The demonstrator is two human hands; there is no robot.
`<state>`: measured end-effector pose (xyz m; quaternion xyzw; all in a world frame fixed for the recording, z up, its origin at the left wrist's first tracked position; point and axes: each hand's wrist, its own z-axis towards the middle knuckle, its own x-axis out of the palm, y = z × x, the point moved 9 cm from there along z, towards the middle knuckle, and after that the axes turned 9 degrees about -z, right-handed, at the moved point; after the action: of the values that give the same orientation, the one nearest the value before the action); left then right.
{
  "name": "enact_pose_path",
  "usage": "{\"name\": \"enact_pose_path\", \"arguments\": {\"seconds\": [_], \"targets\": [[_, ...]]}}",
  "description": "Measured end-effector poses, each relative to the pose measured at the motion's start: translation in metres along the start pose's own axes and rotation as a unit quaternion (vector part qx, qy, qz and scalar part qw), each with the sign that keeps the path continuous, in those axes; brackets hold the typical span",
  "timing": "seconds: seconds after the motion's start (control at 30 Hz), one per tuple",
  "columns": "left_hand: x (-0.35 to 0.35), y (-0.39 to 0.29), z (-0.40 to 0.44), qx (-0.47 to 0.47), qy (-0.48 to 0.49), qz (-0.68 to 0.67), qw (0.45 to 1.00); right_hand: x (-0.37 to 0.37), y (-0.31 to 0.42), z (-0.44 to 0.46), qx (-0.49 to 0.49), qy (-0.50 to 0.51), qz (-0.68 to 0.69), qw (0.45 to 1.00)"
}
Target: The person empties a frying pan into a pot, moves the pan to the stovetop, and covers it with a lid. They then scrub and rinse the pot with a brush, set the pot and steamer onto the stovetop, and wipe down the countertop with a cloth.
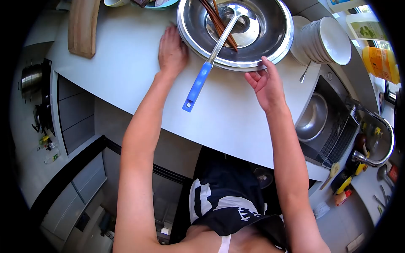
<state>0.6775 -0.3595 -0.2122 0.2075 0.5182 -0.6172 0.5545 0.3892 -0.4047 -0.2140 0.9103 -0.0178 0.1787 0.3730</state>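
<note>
A large stainless steel bowl (274, 38) stands at the far side of the white counter, with what looks like another rim beneath it. Brown chopsticks (219, 25) and a metal spatula with a blue handle (197, 86) lie in it, the handle sticking out over the near rim. My left hand (173, 52) rests beside the bowl's left side, fingers stretched out and fingertips blurred. At the near right rim is my right hand (270, 84), fingers apart and slightly curled. One fingertip appears to touch the rim; I cannot tell whether it grips.
A wooden board (83, 29) lies at the far left of the counter (126, 76). Stacked white bowls (335, 41) stand right of the steel bowl. Further right is a sink with a metal basin (313, 117), a wire rack (335, 141) and a curved faucet (386, 135).
</note>
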Motion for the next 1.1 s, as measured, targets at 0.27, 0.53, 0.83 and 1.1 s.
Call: {"name": "enact_pose_path", "arguments": {"seconds": [0.27, 0.53, 0.83, 1.1], "targets": [[0.0, -0.03, 0.011, -0.007, 0.009, -0.114, 0.993, -0.005, 0.006, 0.016, 0.006, -0.059, -0.109, 0.992], [-0.001, -0.059, 0.005, -0.04, 0.045, -0.093, 0.994, -0.009, 0.014, -0.004, -0.012, -0.126, -0.095, 0.987], [-0.003, -0.049, -0.016, 0.004, 0.007, -0.23, 0.973, 0.007, 0.017, -0.093, -0.01, -0.077, -0.117, 0.99], [0.064, -0.018, 0.021, 0.121, -0.04, 0.153, 0.98, -0.087, 0.026, -0.222, 0.01, -0.128, -0.137, 0.982]]}}
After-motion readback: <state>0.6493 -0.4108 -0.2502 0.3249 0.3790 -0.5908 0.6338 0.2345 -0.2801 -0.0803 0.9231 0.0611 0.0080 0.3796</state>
